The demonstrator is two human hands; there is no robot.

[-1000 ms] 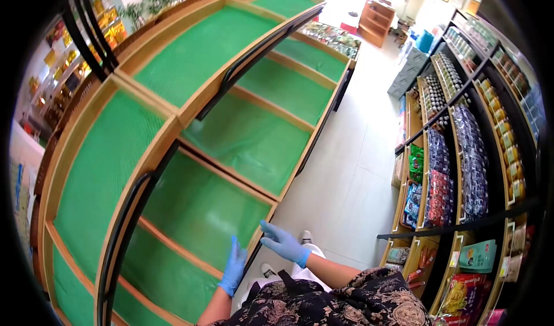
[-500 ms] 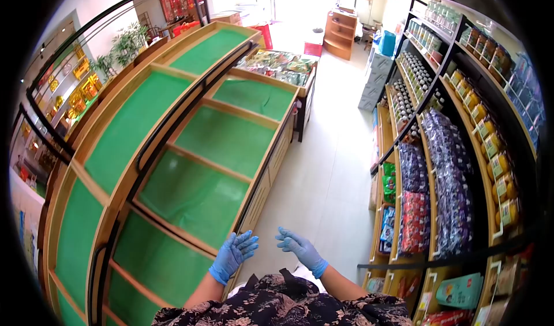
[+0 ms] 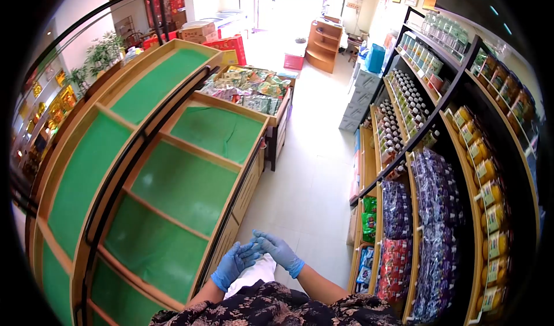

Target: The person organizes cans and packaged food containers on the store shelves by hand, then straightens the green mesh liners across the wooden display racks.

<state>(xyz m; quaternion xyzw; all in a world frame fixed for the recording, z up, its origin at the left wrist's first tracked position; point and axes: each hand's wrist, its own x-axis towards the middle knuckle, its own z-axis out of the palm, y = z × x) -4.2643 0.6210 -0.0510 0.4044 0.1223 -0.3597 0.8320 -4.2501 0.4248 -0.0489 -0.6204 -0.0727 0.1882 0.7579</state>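
Both of my hands wear thin blue gloves and meet in front of my body at the bottom middle. My left hand (image 3: 235, 265) is palm up with its fingers stretched toward the right. Over those fingertips reaches my right hand (image 3: 278, 251), its fingers extended and overlapping the left ones. Neither hand shows a held object. Just left of them stands a wooden display stand (image 3: 226, 202), divided into compartments lined with green mat (image 3: 182, 170). White cloth (image 3: 254, 275) shows below my hands, under a dark flowered top.
A bin of packaged goods (image 3: 248, 89) adjoins the stand's far end. Along the right runs a shelf rack with bottles (image 3: 388, 127), purple packs (image 3: 435, 233), red packs (image 3: 394, 262) and yellow jars (image 3: 490, 193). A pale floor aisle (image 3: 309, 182) leads to a wooden counter (image 3: 324, 46).
My hands have come together from apart, and the right one has moved left. The view has shifted forward along the stand, bringing the far bin and red boxes closer.
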